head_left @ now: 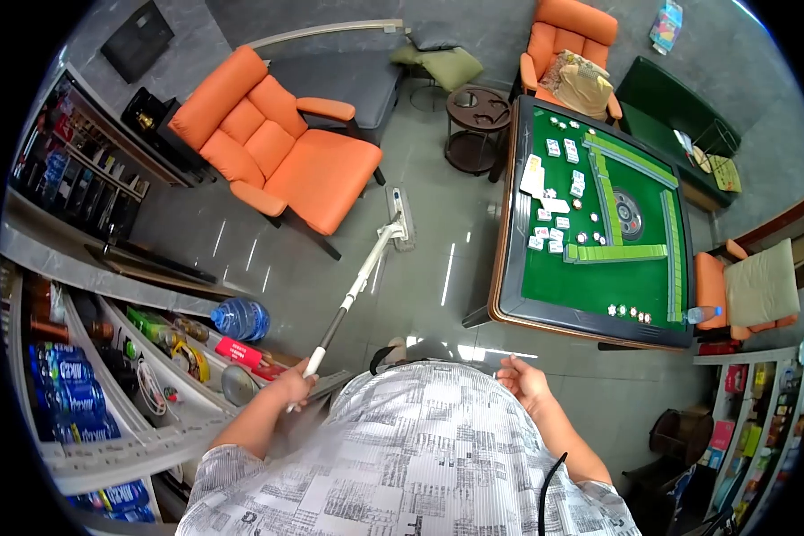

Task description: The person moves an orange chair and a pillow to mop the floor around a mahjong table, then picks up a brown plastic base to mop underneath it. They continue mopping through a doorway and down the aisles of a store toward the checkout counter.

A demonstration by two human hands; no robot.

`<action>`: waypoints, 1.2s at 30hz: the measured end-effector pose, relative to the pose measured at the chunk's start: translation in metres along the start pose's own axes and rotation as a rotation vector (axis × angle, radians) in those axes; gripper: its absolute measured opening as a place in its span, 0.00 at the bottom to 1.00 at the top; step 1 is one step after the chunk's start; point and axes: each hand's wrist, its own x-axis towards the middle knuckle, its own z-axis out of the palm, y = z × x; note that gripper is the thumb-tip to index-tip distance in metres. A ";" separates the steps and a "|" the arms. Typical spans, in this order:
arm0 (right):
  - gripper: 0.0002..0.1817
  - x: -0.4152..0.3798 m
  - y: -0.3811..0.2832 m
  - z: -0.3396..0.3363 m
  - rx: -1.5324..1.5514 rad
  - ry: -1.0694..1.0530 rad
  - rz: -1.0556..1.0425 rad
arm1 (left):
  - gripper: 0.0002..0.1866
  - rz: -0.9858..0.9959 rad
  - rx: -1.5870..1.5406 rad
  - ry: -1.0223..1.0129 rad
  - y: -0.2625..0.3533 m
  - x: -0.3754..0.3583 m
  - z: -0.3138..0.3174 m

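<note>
My left hand [293,388] is closed around the white upper end of a flat mop [359,284]. The mop's pole slants away from me across the grey floor, and its flat rectangular head [405,234] rests on the tiles beside an orange armchair [281,156]. To the right of my body, my right hand [523,379] hangs with loosely bent fingers, apart from one another and holding nothing I can see. It is nearest to the front left corner of a green-topped mahjong table [558,279].
Shelves of goods [165,393] run along my left, with a large blue water bottle [241,319] by them. A round brown side table [476,116] stands ahead, near another orange chair [567,40]. More shelves [741,429] are at right.
</note>
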 end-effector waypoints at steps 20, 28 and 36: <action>0.17 -0.065 0.048 -0.019 0.146 0.261 -0.069 | 0.57 0.186 0.619 0.181 0.211 0.237 -0.063; 0.17 -0.041 0.048 -0.106 0.043 0.131 0.003 | 0.54 0.228 0.455 0.164 0.018 0.097 0.065; 0.16 -0.005 0.007 -0.137 -0.207 -0.025 0.028 | 0.44 0.042 0.267 0.039 -0.112 -0.159 0.172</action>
